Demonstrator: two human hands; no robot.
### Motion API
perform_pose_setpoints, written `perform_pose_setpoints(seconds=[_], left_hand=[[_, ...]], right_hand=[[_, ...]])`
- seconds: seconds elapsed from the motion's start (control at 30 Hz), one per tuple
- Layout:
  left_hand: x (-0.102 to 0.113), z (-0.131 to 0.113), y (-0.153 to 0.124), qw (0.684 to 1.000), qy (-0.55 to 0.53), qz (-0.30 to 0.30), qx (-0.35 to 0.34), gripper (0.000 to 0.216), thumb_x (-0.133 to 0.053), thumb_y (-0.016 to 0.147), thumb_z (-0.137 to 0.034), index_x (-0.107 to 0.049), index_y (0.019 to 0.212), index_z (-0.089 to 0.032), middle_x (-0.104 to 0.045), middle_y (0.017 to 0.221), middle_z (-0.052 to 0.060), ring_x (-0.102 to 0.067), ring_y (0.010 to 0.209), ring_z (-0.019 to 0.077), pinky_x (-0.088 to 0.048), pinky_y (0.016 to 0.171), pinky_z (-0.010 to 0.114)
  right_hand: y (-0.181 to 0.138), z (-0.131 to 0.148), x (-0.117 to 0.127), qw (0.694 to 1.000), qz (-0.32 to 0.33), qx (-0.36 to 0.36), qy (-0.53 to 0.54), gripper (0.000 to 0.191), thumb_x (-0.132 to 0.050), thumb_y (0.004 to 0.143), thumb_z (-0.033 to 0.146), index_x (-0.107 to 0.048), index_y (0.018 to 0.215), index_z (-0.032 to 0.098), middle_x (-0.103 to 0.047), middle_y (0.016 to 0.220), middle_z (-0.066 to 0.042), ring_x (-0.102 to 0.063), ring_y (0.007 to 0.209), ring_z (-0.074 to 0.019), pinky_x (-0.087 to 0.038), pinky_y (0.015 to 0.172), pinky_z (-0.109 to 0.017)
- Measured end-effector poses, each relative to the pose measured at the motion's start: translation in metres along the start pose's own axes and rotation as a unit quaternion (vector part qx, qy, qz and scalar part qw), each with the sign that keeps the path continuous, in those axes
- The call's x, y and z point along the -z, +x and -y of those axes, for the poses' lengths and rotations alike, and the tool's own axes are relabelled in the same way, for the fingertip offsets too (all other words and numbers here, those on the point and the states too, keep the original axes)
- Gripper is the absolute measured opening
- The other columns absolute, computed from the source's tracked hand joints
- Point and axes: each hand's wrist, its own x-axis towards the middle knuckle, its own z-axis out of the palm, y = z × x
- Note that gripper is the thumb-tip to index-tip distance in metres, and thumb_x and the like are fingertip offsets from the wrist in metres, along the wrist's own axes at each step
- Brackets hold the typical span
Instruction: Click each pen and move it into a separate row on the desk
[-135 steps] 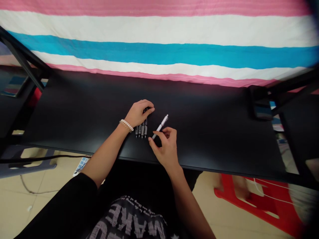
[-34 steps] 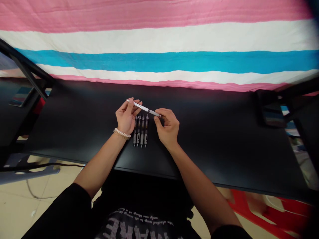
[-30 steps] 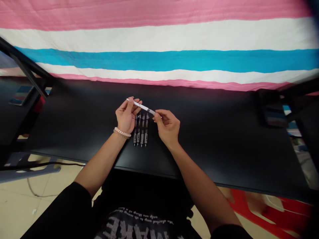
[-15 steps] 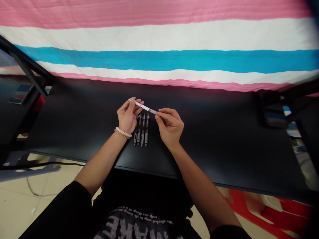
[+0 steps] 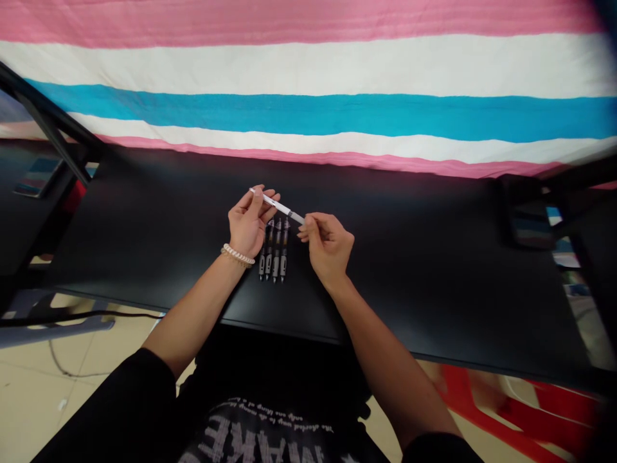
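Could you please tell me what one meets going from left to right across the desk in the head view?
Slanted black frame bar, left hand, row of dark pens, right hand, dark boxy object. The white pen spans both hands, so it is left out.

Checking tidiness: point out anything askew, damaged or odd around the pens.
Nothing stands out. Four dark pens lie in a neat row on the black desk; the left hand and right hand hold the white pen above the row.

A white pen (image 5: 278, 206), dark pens (image 5: 273, 251), black table (image 5: 434, 270), pink-white-blue striped cloth (image 5: 337, 90).
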Motion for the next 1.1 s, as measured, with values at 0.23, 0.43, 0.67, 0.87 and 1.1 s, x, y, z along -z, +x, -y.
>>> perform_pose_setpoints(seconds=[0.23, 0.43, 0.67, 0.87, 1.1], left_hand=[[0.0013, -0.0015, 0.0022, 1.000, -0.003, -0.004, -0.015, 0.021, -0.079, 0.080, -0.033, -0.071, 0.092, -0.018, -0.076, 0.093, 0.006, -0.074, 0.096, 0.0188, -0.056, 0.095, 0.034], [-0.0001, 0.0008, 0.0003, 1.000, 0.009, 0.006, -0.004, 0.024, -0.078, 0.081, -0.036, -0.071, 0.094, -0.018, -0.075, 0.094, 0.006, -0.074, 0.093, 0.0193, -0.057, 0.093, 0.036], [-0.0009, 0.0007, -0.0003, 1.000, 0.024, -0.001, 0.000, 0.024, -0.078, 0.081, -0.037, -0.071, 0.093, -0.018, -0.076, 0.094, 0.006, -0.074, 0.093, 0.0188, -0.058, 0.091, 0.034], [-0.0014, 0.0008, -0.0011, 1.000, 0.019, 0.010, -0.011, 0.027, -0.080, 0.078, -0.038, -0.071, 0.093, -0.018, -0.076, 0.093, 0.006, -0.075, 0.089, 0.0184, -0.058, 0.088, 0.033], [-0.0016, -0.0005, -0.0009, 1.000, 0.018, 0.004, -0.012, 0.025, -0.079, 0.079, -0.037, -0.071, 0.092, -0.018, -0.075, 0.090, 0.005, -0.074, 0.086, 0.0173, -0.057, 0.088, 0.033]], right_hand=[[0.0016, -0.0010, -0.0003, 0.997, 0.000, 0.072, -0.031, 0.028, -0.065, 0.090, 0.033, -0.056, 0.116, 0.026, -0.069, 0.092, -0.001, -0.069, 0.080, -0.0166, -0.059, 0.075, -0.033], [-0.0008, 0.0017, -0.0001, 0.996, 0.003, 0.069, -0.058, 0.028, -0.063, 0.092, 0.034, -0.051, 0.117, 0.026, -0.068, 0.088, 0.000, -0.067, 0.075, -0.0160, -0.056, 0.069, -0.032], [0.0000, 0.0024, -0.0004, 0.997, -0.006, 0.060, -0.046, 0.029, -0.061, 0.094, 0.034, -0.046, 0.118, 0.027, -0.066, 0.087, 0.000, -0.067, 0.073, -0.0159, -0.056, 0.067, -0.032], [0.0000, 0.0022, 0.0001, 0.996, 0.001, 0.065, -0.066, 0.029, -0.058, 0.095, 0.037, -0.045, 0.118, 0.026, -0.067, 0.090, -0.001, -0.067, 0.075, -0.0168, -0.054, 0.070, -0.034], [-0.0020, 0.0048, 0.0019, 0.992, 0.027, 0.078, -0.091, 0.022, -0.051, 0.098, 0.035, -0.046, 0.117, 0.025, -0.069, 0.087, -0.002, -0.069, 0.084, -0.0200, -0.053, 0.081, -0.040]])
